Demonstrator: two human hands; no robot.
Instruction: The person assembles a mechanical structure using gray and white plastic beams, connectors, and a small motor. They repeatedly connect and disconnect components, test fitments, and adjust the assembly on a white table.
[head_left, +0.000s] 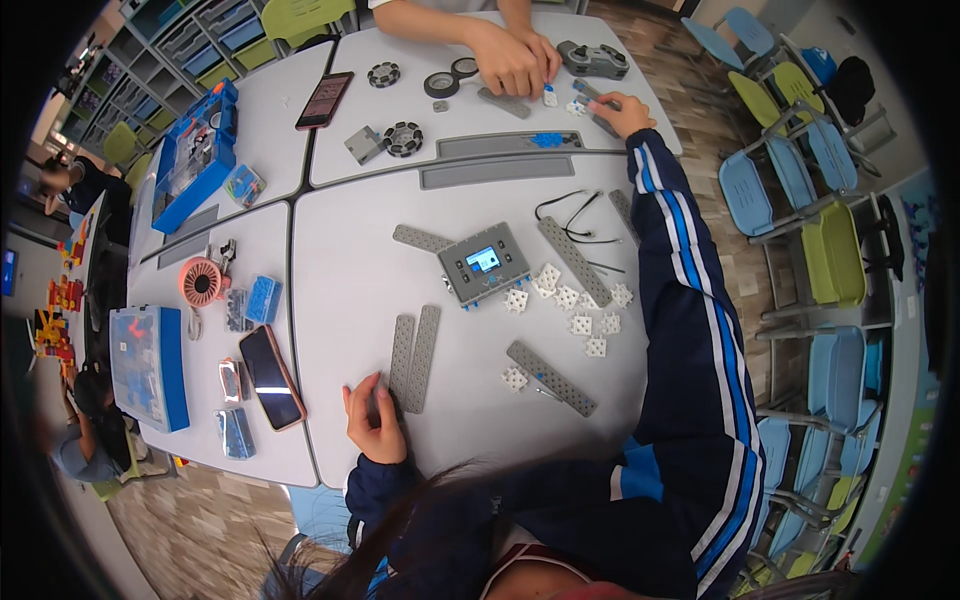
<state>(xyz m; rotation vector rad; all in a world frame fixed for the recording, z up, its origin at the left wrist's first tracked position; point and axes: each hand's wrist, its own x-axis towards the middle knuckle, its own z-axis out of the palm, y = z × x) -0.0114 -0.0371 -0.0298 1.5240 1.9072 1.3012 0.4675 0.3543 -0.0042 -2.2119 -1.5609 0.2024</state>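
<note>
right hand (622,112) far out, fingers curled on a small grey part (592,93), grip unclear | left hand (375,425) loosely bent on surface (350,250), empty, beams (414,357) beside fingertips | part likely light, stiff plastic; pinch at edges

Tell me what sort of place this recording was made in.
Probably a classroom or robotics workshop: grouped white tables strewn with grey perforated beams and a small screen controller, blue parts boxes, stacked blue and green chairs, and storage shelves along the wall.
</note>
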